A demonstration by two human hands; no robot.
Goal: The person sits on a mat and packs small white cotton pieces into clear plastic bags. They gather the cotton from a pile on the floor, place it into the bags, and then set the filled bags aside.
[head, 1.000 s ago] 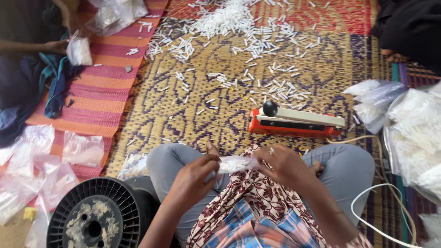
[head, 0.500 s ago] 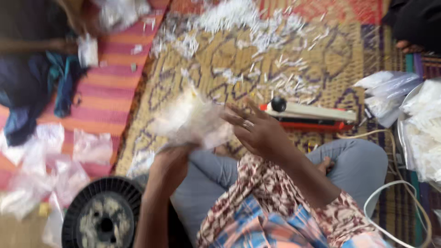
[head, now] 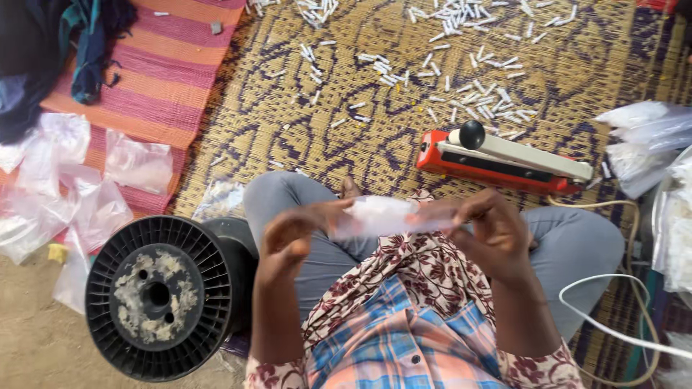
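I sit cross-legged on a patterned woven mat (head: 288, 108). Both hands hold a small clear plastic bag (head: 382, 216) stretched sideways in front of my lap. My left hand (head: 288, 238) pinches its left end and my right hand (head: 490, 230) pinches its right end. Just beyond my right hand lies a red bag sealer (head: 504, 162) with a grey arm and a black knob. Several small white sticks (head: 461, 94) are scattered over the mat farther out.
A black empty spool (head: 158, 295) stands at my left knee. Clear plastic bags (head: 79, 187) lie on the left, more filled bags (head: 649, 137) on the right. A white cable (head: 613, 331) loops by my right leg. A striped orange mat (head: 166, 79) lies at upper left.
The bag, raised and blurred half a second ago, is back down and held level between both hands. The camera view has shifted nearer and to the right.
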